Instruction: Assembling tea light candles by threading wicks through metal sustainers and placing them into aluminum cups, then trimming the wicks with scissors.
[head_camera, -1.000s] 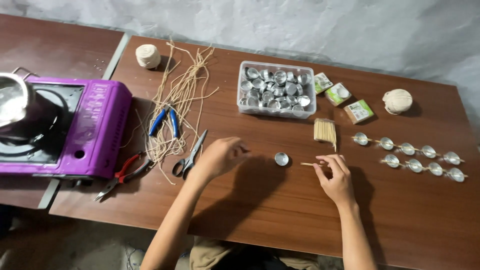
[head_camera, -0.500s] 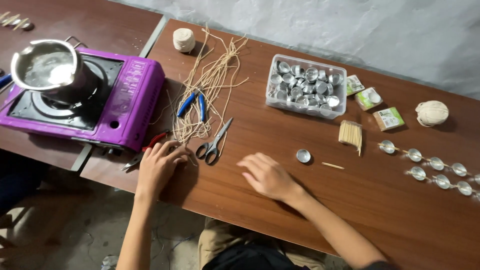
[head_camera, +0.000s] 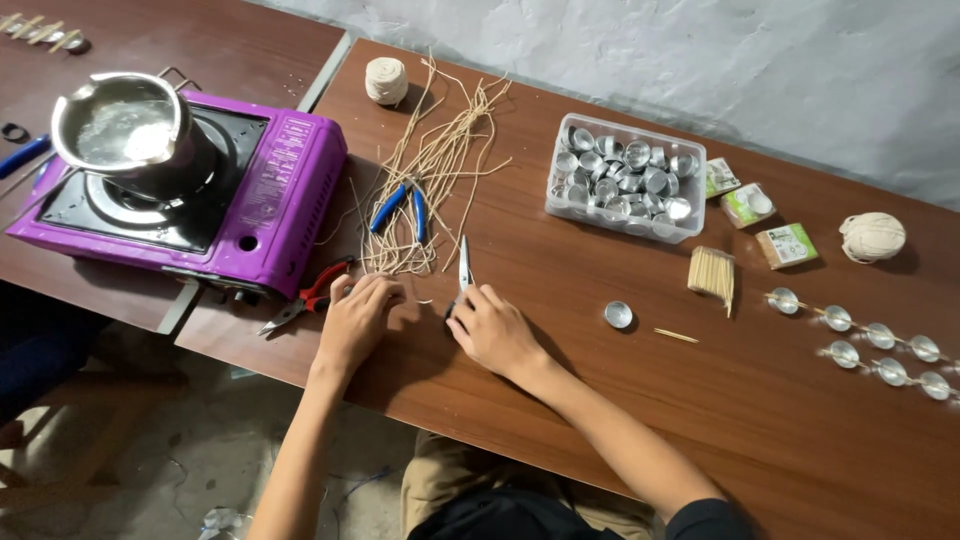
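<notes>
- Both hands work at the near ends of the tan wick strands (head_camera: 430, 170), within easy reach.
- Left hand (head_camera: 357, 318): fingers loosely curled on strand tips, pinning them.
- Right hand (head_camera: 492, 328): closing over steel scissors (head_camera: 463, 268); firm grip cannot be told.

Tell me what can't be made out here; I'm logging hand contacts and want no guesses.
Head view only:
- Scissors: handles hidden under the right hand, so the grip cannot be told.
- Left hand: its fingertips cover the strand ends; whether it pinches any is unclear.
- Pot: contents lost in glare.
- Items at the top-left corner: cut off by the edge and too small.
</notes>
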